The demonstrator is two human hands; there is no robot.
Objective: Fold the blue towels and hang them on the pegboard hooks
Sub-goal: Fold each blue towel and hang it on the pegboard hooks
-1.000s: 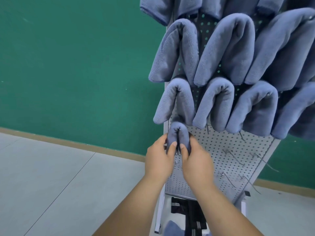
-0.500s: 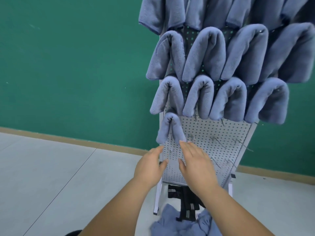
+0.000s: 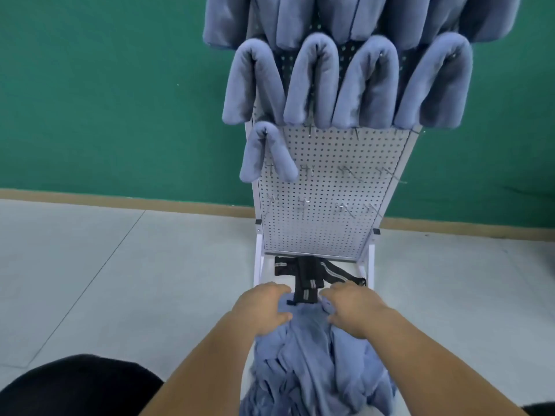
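The left hand [image 3: 264, 309] and right hand [image 3: 353, 310] grip the towel heap [image 3: 312, 364] below the pegboard [image 3: 327, 223]; tangled towels may rise together.

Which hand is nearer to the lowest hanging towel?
Left. The left hand is straight below the towel; the right hand is below and further right.

A: What's at the back?
B: A green wall [image 3: 105, 100], a tan skirting strip [image 3: 120, 203] along its foot.
A: And lower down?
B: Pale tiled floor [image 3: 90, 280]; black straps [image 3: 306, 276] with pale stripes, bunched together.
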